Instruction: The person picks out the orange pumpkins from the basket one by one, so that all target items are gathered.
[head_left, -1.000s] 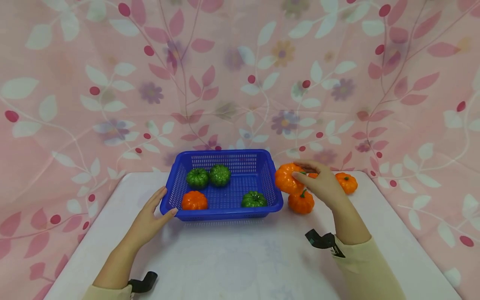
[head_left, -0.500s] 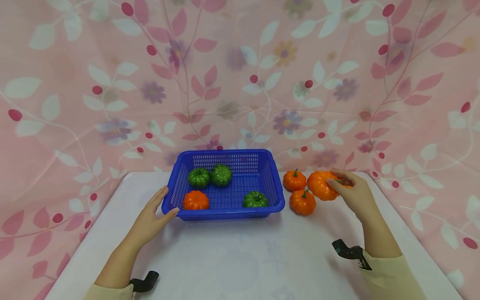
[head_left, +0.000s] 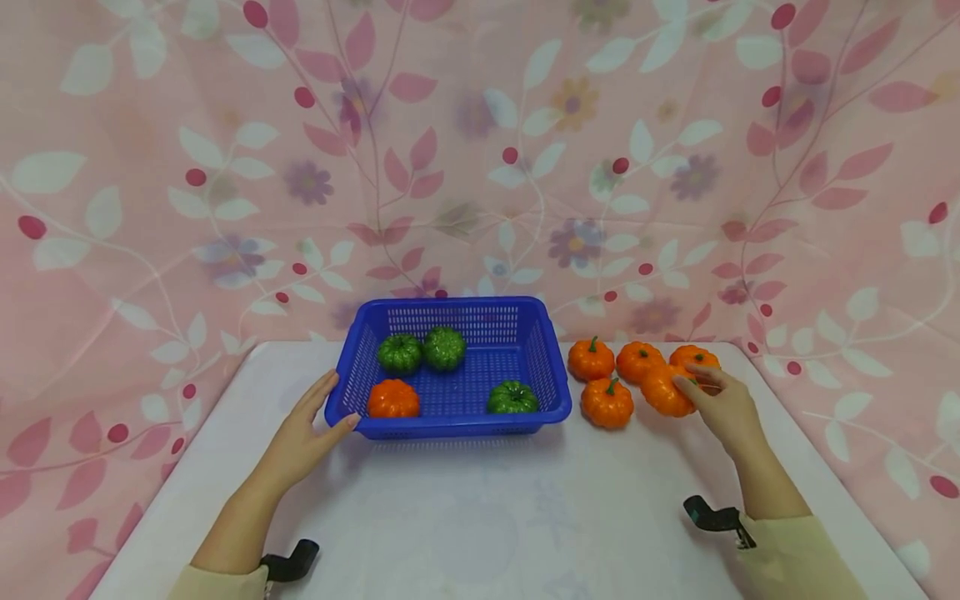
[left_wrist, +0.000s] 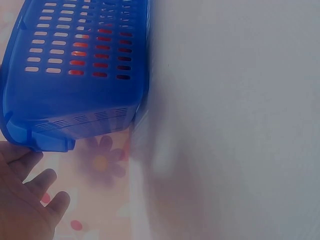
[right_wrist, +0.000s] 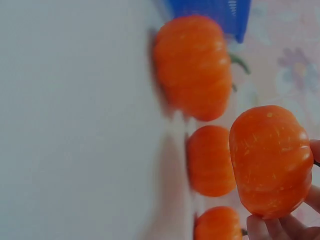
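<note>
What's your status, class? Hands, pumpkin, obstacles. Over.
Right hand grips orange pumpkin. Pumpkin apparently off the table. Left hand at left end of blue basket. Possible obstacles: four loose orange pumpkins nearby.

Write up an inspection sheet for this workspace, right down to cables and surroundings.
Surface: table with a white covering.
Job's things: blue basket with three green pumpkins and one orange pumpkin inside; four orange pumpkins on the table to its right.
Clutter: nothing seen.
Hands: left hand at the basket's left end; right hand grips a fifth orange pumpkin.
Cables: nothing seen.
Surroundings: pink floral backdrop behind the table.
</note>
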